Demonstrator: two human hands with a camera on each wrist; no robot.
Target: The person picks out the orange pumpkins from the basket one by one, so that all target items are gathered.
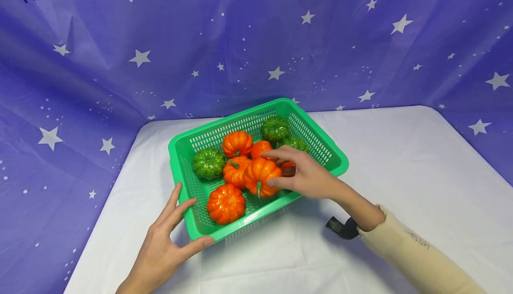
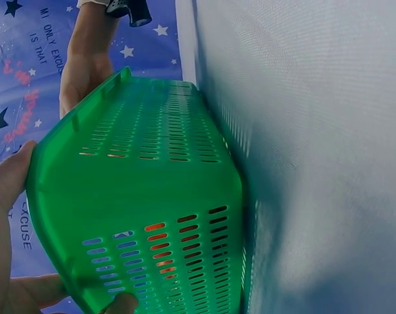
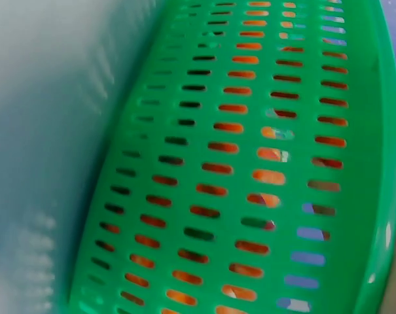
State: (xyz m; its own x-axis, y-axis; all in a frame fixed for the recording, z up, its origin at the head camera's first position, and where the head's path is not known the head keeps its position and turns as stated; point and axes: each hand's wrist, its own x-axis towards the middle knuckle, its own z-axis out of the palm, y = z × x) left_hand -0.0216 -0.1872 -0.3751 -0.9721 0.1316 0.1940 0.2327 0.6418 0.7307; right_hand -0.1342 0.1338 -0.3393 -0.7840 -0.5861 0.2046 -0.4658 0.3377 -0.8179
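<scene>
A green plastic basket [image 1: 256, 216] holds several pumpkins, orange and green. At its left near corner my left hand [image 1: 160, 245] grips the rim, with the thumb on the near side and fingers over the left side. The left wrist view shows a fingertip [image 2: 122, 304] against the outer wall. My right hand [image 1: 302, 173] reaches in over the near rim and pinches an orange pumpkin [image 1: 260, 176] between thumb and fingers. Around it lie another orange pumpkin [image 1: 226, 204], a green pumpkin [image 1: 208, 163] and more, partly hidden by the hand. Basket slots fill most of the right wrist view.
The basket stands at an angle on a white-covered table [image 1: 401, 165]. Behind and beside the table hangs a blue cloth [image 1: 240, 31] with white stars. A black strap-like piece [image 1: 342, 228] juts out under the right wrist, by a beige sleeve [image 1: 417, 249].
</scene>
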